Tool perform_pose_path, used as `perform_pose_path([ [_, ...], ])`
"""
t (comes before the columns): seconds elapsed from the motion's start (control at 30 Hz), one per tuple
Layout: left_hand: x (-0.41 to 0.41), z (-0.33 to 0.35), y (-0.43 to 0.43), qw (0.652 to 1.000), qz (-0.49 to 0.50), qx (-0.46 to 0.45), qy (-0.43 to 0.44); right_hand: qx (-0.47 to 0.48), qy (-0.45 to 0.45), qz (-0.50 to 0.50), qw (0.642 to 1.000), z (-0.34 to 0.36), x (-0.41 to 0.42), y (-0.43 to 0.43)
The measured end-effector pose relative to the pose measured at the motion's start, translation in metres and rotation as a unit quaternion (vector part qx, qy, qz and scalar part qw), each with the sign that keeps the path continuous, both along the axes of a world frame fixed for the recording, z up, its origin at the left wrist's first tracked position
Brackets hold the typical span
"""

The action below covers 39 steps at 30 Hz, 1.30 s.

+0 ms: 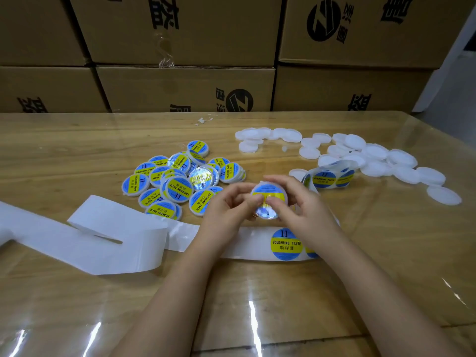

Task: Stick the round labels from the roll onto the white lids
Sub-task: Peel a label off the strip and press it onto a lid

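Both hands meet at the held lid (269, 188), which is tilted a little above the bench (373, 253). The left hand (226, 203) grips the left edge of it with curled fingers, and its thumb presses on the face. The right hand (300, 202) grips the right edge in the same way, so the two thumb tips almost touch in the middle. Under the thumbs is a round label (268, 211), blue and yellow, which covers the top of the held lid. Its lower part shines in the light.

To the left of the held lid lies a pile of labelled lids (177, 181). Many of them overlap, and each carries the same label, which reads "SOLDERING PASTE". To the right of the held lid and further back, plain white lids (373, 155) are spread loosely in a long group. Just right of the held lid, behind the right hand, stands the roll of labels (329, 178).

Between the held lid and the person, a white paper strip (116, 235) runs across the bench and passes under both wrists. One spare label (286, 244) sits on it, just below the held lid. Left of the held lid the strip is bare and folds over itself. Far behind the held lid, brown cardboard boxes (185, 29) are stacked like a wall.
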<state>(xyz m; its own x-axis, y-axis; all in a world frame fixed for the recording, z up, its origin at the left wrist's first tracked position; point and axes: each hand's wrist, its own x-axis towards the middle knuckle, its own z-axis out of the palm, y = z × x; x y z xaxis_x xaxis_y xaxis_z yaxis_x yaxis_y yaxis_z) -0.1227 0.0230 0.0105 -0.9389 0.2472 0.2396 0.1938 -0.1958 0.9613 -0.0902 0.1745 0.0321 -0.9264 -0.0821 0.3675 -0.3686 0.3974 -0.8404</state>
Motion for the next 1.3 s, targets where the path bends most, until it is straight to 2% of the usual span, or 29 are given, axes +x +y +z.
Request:
perform_pose_path([
  [0.1,-0.001,-0.001,-0.002,1.000,0.011,-0.004,0.018,-0.001,-0.007,0.028,1.000,0.002,-0.001,0.000],
  [0.27,-0.001,-0.002,-0.001,0.998,0.033,-0.018,0.054,-0.083,-0.022,0.071,0.994,0.002,-0.001,0.002],
  [0.6,0.009,-0.006,0.017,0.968,0.164,-0.136,0.135,-0.109,0.003,0.039,0.993,0.000,0.001,-0.001],
  [0.77,0.007,-0.004,0.014,0.957,0.192,-0.152,0.155,-0.054,-0.006,0.038,0.998,-0.001,0.000,-0.001],
  [0.87,0.002,-0.005,0.010,0.964,0.197,-0.135,0.121,-0.005,0.005,0.057,0.998,-0.002,0.000,-0.002],
  [0.97,-0.001,-0.006,0.006,0.975,0.165,-0.120,0.084,0.017,0.006,0.056,0.998,-0.005,-0.001,-0.003],
  [1.17,0.004,-0.007,0.013,0.968,0.126,-0.182,0.115,0.033,0.049,0.024,0.998,-0.006,0.001,-0.006],
  [1.3,0.001,-0.010,0.010,0.971,0.127,-0.171,0.112,0.155,0.085,-0.022,0.984,-0.007,0.002,-0.006],
])
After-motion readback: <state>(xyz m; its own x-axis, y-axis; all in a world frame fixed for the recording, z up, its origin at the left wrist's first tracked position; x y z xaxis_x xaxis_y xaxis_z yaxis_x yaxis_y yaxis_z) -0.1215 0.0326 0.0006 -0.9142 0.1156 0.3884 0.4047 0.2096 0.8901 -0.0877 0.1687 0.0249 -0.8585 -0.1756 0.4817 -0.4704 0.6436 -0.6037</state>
